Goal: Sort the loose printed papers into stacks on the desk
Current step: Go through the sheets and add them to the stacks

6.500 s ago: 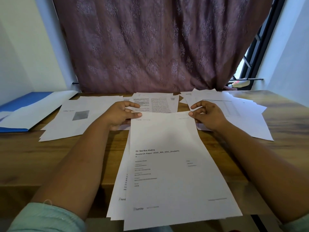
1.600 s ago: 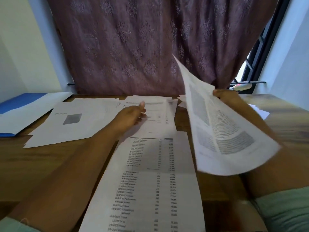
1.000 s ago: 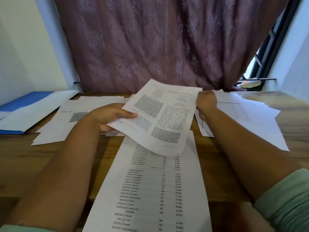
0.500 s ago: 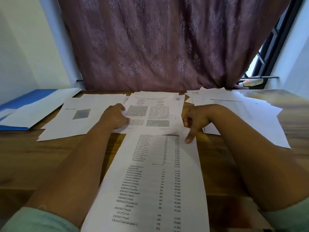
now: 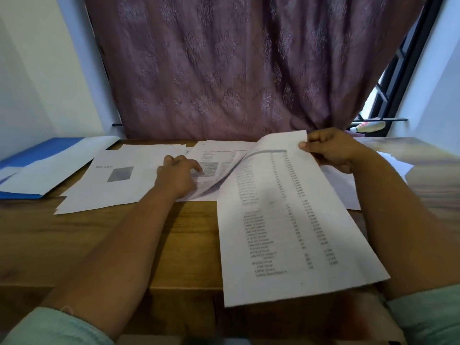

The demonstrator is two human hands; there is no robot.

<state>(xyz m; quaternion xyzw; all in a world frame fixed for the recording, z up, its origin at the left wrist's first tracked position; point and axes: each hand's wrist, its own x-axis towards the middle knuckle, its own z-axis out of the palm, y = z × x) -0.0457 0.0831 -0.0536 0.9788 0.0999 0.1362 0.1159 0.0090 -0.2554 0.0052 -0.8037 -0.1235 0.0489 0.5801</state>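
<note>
- Head view, change noted: half a second ago the table sheet (image 5: 293, 220) lay flat on the desk (image 5: 189, 235) in front of the person, with the right hand (image 5: 333, 150) only touching its far corner. It is now lifted at that far end and swung toward the right, its near end hanging past the desk edge.
- Head view, right hand: thumb and fingers pinch the sheet's top corner; the grasp is plain to see.
- Head view, left hand (image 5: 178, 175): it has stayed on the middle stack (image 5: 211, 165), fingers curled loosely and resting on the printed article page. I cannot tell whether it pins the page or merely lies there.
- Head view, work done: three groups lie along the far side of the desk. The left stack (image 5: 117, 180) has a page with a grey square on top; the middle stack shows two-column text; the right stack (image 5: 346, 180) is mostly hidden behind the right arm and the raised sheet.
- Head view, work left: the table sheet is the only loose paper visible near the person. Judged from this, the sorting is near its end, with this sheet to be placed, probably on the right stack.
- Head view, other items: a blue folder (image 5: 29, 158) with white paper on it at far left, a curtain (image 5: 236, 66) behind the desk.
- The stacks are uneven, and squaring them may remain.
</note>
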